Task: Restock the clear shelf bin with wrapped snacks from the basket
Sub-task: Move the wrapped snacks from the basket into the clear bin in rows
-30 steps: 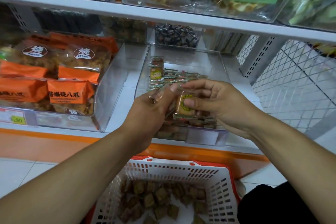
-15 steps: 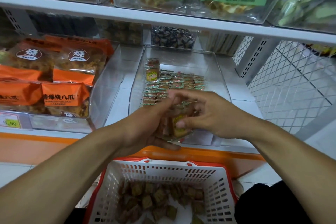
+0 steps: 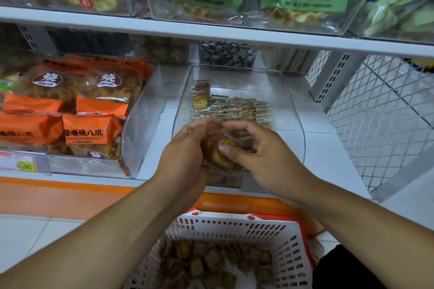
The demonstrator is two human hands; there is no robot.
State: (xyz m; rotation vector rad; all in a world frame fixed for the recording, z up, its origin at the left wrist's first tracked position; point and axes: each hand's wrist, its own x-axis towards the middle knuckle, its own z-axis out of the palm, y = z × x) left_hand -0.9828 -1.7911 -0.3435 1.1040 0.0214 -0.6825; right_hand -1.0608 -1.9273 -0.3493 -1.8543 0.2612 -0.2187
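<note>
A small bunch of wrapped snacks (image 3: 220, 152) is held between both hands, just over the front edge of the clear shelf bin (image 3: 293, 110). The left hand (image 3: 185, 150) is curled round the left side of the bunch. The right hand (image 3: 258, 150) pinches it from the right, with the thumb pressed on a yellow label.

More snacks are already laid in neat rows (image 3: 237, 110) in the middle of the bin, toward its back wall. The front part of the bin looks only partly filled.

The step in hand seems to be the placing of this bunch into the bin. Next, the bunch would likely need to be set down in front of the rows, and the fingers let go.

Many more snacks are left in the basket (image 3: 234, 225) below the shelf edge, so the job looks far from done.
</note>
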